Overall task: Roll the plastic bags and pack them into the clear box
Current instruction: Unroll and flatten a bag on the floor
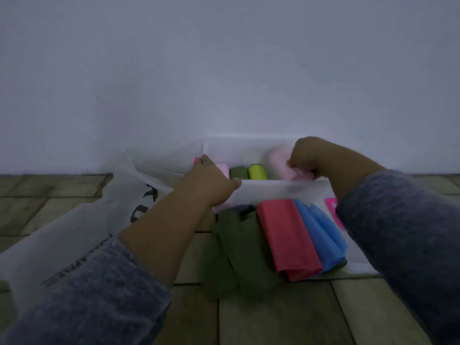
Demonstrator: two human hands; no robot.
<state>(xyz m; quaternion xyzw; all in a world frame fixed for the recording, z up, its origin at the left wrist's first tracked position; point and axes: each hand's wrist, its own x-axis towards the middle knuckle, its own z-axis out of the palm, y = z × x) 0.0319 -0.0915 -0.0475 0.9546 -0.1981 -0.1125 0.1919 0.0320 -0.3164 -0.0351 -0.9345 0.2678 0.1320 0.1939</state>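
Note:
A clear box [271,190] stands against the wall. Inside it stand a pale pink roll [224,169], a dark green roll [238,172] and a lime roll [257,171]. My left hand [207,183] grips the box's near left rim. My right hand [305,156] is inside the box at the right, closed around a light pink rolled bag [282,161]. In front of the box lie a flat red bag [288,237], a blue bag [321,235] and a dark green bag [236,250].
A large white bag with black print [74,232] spreads over the floor at the left. A white bag with pink print [332,207] lies at the right under my right arm. The floor is tiled. A plain wall rises behind the box.

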